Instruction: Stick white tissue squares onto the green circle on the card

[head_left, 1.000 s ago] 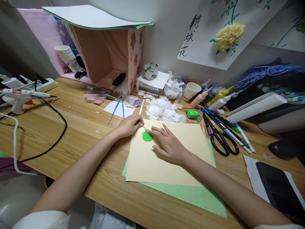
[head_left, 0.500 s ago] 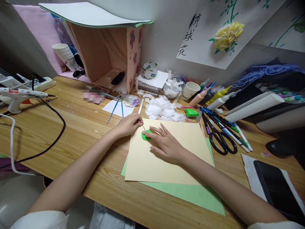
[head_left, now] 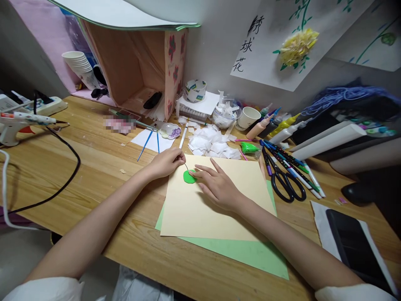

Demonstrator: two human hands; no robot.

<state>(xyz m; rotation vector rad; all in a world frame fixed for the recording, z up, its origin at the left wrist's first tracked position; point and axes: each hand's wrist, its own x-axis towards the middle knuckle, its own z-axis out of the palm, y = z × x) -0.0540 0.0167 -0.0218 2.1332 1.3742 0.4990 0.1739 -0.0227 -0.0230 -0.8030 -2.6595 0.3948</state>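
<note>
Faces a grey wall [head_left: 214, 46] across a wooden tabletop [head_left: 134, 234], with a pink open-fronted box [head_left: 140, 58] at the back. Has a green sheet [head_left: 247, 256] mostly under a cream sheet [head_left: 188, 217], white paper pieces [head_left: 209, 142] piled just beyond. Holds the right hand [head_left: 221, 187] over the cream sheet with spread fingers, one at the right edge of a flat green disc [head_left: 188, 177] near the sheet's upper left corner. Pinches a thin dark strand [head_left: 186, 166], running down to the disc, between the fingers of the left hand [head_left: 166, 162].
</note>
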